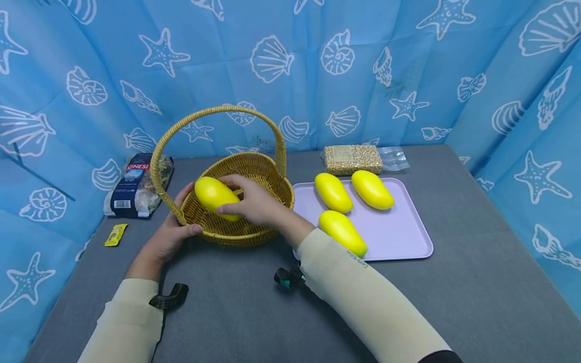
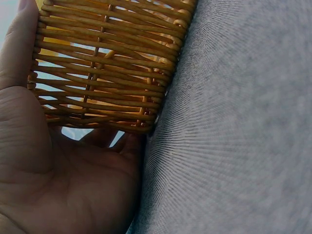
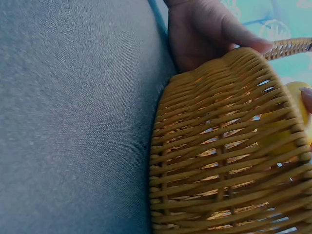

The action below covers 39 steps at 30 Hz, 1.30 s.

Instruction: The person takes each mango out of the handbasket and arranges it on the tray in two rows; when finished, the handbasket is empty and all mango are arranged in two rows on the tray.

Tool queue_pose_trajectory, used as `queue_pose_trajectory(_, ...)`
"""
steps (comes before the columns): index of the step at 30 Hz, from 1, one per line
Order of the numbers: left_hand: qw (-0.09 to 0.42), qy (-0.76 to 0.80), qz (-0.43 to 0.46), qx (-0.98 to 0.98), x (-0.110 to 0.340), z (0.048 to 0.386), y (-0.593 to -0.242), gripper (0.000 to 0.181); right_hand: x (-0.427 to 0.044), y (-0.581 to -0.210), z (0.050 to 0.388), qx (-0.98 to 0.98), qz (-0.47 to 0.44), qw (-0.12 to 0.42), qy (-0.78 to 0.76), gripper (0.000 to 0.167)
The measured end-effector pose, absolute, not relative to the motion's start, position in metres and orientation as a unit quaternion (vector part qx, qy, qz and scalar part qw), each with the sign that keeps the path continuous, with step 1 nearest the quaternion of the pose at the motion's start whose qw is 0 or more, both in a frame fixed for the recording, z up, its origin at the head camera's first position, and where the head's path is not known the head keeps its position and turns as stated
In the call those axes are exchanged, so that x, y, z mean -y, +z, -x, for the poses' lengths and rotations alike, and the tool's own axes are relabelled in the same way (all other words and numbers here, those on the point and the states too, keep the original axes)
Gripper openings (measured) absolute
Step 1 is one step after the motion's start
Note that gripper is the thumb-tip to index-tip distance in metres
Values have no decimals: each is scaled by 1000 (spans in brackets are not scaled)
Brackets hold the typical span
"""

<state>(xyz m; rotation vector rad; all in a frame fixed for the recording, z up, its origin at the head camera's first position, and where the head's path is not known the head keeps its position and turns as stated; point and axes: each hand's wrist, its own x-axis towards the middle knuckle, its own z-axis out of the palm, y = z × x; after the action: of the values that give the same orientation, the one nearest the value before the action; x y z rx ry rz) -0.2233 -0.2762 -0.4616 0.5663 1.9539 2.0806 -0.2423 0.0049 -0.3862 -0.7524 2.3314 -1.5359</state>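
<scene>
A heart-shaped wicker basket [image 1: 240,240] with a tall arched handle stands on the table. My left hand [image 1: 169,236] grips its left side, the thumb over the rim; in the left wrist view that hand [image 2: 83,180] lies against the woven wall [image 2: 112,73]. My right hand [image 1: 256,204] holds a yellow mango [image 1: 211,193] over the left part of the basket's opening. Through the weave in the right wrist view, part of the mango [image 3: 275,139] shows. Three more mangoes, a back left one [image 1: 333,192], a back right one [image 1: 372,189] and a front one [image 1: 342,233], lie on a lilac tray [image 1: 395,232].
Behind the tray lies a clear bag of corn kernels [image 1: 353,160]. A dark blue food packet [image 1: 138,185] stands left of the basket, with a small yellow wrapper [image 1: 116,235] in front of it. A blue curtain [image 1: 308,91] with shell prints hangs behind the grey tabletop [image 1: 481,282].
</scene>
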Motion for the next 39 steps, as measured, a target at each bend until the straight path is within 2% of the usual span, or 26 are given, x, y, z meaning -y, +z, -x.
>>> queue_pose_trajectory(22,106,704,-186,-677,274,220,-459,104,-69,-369,184,-741,299,103,-593,69)
queue_pose_trajectory(39,112,714,-186,-666,274,221,-459,105,-165,-375,156,-771,237,72,-587,70)
